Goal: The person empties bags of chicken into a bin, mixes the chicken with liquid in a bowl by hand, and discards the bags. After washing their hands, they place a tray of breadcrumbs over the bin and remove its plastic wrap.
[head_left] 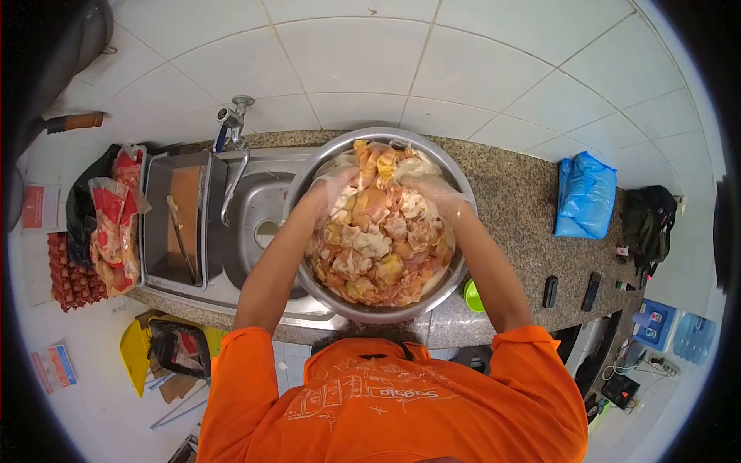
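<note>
A large metal bowl (465, 197) heaped with raw chicken pieces (374, 243) stands partly on the counter and partly over the sink. Both my hands wear thin clear plastic gloves and reach into its far half. My left hand (337, 187) curls round chicken at the left side of the heap. Across from it, my right hand (434, 191) cups chicken from the right. Most fingertips are buried in the meat. Pieces bulge up between the two hands near the far rim.
Left are a faucet (235, 123), the sink (241, 202), a grey tub (150, 255) holding a long utensil, red-and-clear bags (116, 224) and egg trays (71, 270). A green cup (473, 296) stands right of the bowl. Farther right lie a blue package (587, 194) and a dark bag (648, 224).
</note>
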The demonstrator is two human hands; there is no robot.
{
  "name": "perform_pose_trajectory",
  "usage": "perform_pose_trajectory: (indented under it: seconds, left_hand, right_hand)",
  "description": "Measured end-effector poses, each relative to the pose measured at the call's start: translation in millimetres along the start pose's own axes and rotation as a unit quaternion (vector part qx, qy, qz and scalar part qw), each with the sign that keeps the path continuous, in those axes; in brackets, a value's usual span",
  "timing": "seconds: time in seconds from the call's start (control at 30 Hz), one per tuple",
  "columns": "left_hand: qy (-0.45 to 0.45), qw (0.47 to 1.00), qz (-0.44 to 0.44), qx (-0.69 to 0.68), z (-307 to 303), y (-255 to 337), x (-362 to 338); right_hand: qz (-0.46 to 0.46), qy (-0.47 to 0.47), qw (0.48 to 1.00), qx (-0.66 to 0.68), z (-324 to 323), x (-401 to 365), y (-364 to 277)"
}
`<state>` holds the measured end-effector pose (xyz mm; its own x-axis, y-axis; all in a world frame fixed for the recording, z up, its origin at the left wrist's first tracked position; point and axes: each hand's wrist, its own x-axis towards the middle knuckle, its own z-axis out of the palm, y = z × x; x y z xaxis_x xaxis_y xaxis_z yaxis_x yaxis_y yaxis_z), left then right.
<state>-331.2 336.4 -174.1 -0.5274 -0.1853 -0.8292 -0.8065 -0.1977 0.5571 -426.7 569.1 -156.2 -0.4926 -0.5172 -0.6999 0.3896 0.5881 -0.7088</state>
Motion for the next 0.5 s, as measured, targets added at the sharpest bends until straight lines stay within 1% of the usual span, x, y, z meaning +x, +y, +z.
perform_pose_trajectory:
  seconds: [0.03,0.07,0.1,0.13,0.17,0.2,0.23,0.27,0.3,0.33,0.37,0.4,0.43,0.47,0.5]
  left_hand:
    - [0.000,1.000,0.001,0.001,2.1,5.6,-12.0]
    - [-0.022,0.992,0.057,0.115,4.0,17.0,-34.2]
    - [-0.044,0.967,0.110,0.226,6.6,23.4,-54.7]
    - [-0.043,0.967,0.110,0.226,11.0,24.9,-69.3]
    - [-0.043,0.849,0.200,0.487,16.1,24.2,-83.3]
    - [-0.041,0.655,0.270,0.705,20.0,17.0,-95.2]
    - [-0.044,0.655,0.269,0.705,22.4,-1.7,-107.3]
    - [-0.032,0.794,0.269,0.544,24.3,-23.9,-119.1]
    - [-0.017,0.897,0.257,0.358,26.4,-41.3,-123.9]
    - [0.063,0.805,0.287,0.516,31.2,-51.0,-121.2]
    - [0.067,0.803,0.289,0.516,30.5,-59.4,-119.1]
    - [0.005,0.727,0.221,0.650,31.4,-59.3,-131.9]
    - [-0.058,0.628,0.143,0.763,30.8,-62.1,-142.2]
    - [-0.055,0.628,0.142,0.763,28.5,-74.4,-148.8]
    - [0.013,0.636,0.271,0.722,24.7,-94.8,-155.3]
  right_hand:
    - [-0.001,0.001,1.000,0.001,4.8,-25.2,-24.2]
    - [-0.019,-0.003,0.988,-0.156,10.6,-61.5,-55.5]
    - [-0.036,-0.007,0.951,-0.308,19.2,-83.8,-69.2]
    - [-0.037,-0.008,0.951,-0.308,28.4,-88.2,-64.7]
    - [-0.086,0.030,0.943,-0.319,37.7,-91.2,-58.4]
    - [-0.134,0.068,0.933,-0.327,48.7,-97.0,-52.2]
    - [-0.131,0.066,0.934,-0.326,65.0,-104.8,-48.5]
    - [-0.115,0.068,0.908,-0.396,82.9,-111.0,-47.6]
    - [-0.099,0.070,0.877,-0.465,95.7,-119.7,-44.4]
    - [-0.197,0.045,0.767,-0.609,107.1,-121.9,-24.4]
    - [-0.200,0.048,0.765,-0.610,113.4,-127.3,-5.4]
    - [-0.277,0.040,0.732,-0.621,118.1,-136.7,10.6]
    - [-0.351,0.032,0.694,-0.628,120.9,-144.7,18.3]
    - [-0.354,0.032,0.692,-0.628,121.9,-149.3,22.3]
    - [-0.358,0.035,0.688,-0.631,123.9,-155.7,26.9]
